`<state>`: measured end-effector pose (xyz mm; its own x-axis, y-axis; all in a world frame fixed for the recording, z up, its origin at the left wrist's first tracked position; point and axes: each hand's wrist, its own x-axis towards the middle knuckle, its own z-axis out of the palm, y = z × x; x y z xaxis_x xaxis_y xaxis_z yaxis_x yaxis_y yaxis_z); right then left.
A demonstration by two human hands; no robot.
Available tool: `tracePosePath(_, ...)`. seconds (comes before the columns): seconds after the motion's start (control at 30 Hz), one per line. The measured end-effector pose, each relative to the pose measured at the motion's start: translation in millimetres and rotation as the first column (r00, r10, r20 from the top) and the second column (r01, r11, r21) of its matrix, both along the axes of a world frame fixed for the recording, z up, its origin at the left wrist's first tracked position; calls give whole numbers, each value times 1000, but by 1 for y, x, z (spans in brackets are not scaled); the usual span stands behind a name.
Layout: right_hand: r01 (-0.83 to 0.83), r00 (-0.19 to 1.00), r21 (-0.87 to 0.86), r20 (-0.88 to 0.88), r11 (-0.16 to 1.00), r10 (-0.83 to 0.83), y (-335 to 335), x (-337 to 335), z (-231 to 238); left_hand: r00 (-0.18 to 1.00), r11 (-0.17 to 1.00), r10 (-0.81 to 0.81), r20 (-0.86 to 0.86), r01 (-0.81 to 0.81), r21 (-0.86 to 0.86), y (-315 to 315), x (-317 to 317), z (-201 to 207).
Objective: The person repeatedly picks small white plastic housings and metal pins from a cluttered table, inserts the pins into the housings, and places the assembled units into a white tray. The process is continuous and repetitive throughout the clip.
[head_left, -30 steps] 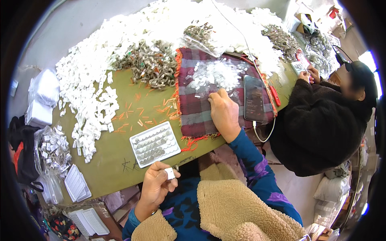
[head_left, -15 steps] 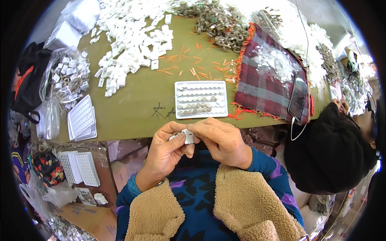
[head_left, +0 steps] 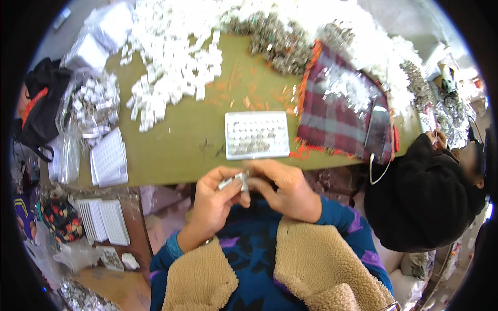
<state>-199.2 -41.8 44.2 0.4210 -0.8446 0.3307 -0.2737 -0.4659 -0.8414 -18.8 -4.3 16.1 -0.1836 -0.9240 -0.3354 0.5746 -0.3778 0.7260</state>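
Small white plastic part, just nearside of white tray, pinched in left hand fingers; right hand fingertips at it, grip blurred, can't tell.

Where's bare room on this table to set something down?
Bare green tabletop lies between the middle tray and the stacked trays leftward, nearer than the white pieces. The far side is crowded with those and metal parts.

Bare olive-green surface opens between stacked white plastic trays and a filled white rectangular tray, obstacle straight ahead of the hands; heaped white oblong pieces bar the far left; a slim gap parts tray from fringed maroon-and-grey plaid cloth.
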Motion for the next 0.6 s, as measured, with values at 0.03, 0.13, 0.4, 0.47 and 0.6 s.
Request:
tracePosePath(0.03, -15, 1000, 178, 30, 984, 10, 1, -4, 0, 1000, 1000, 1, -16, -1, 8, -1, 0, 2)
tracePosePath(0.13, -1, 993, 295, 112, 956, -34, 1, -5, -3, 999, 1000, 0, -45, 2, 24, -6, -4, 8)
tracePosePath(0.4, -107, 994, -76, -18, 991, 106, -72, -31, 7, 996, 988, -86, 38, 90, -122, -19, -1, 9)
tracePosePath(0.47, 142, 970, -249, -158, 958, -185, -134, -50, 18, 996, 981, -93, 19, 95, -171, -21, 4, 8)
tracePosePath(0.6, 233, 745, -573, -414, 786, -523, -239, -51, 22, 998, 983, -56, -5, 54, -174, -26, 11, 1)
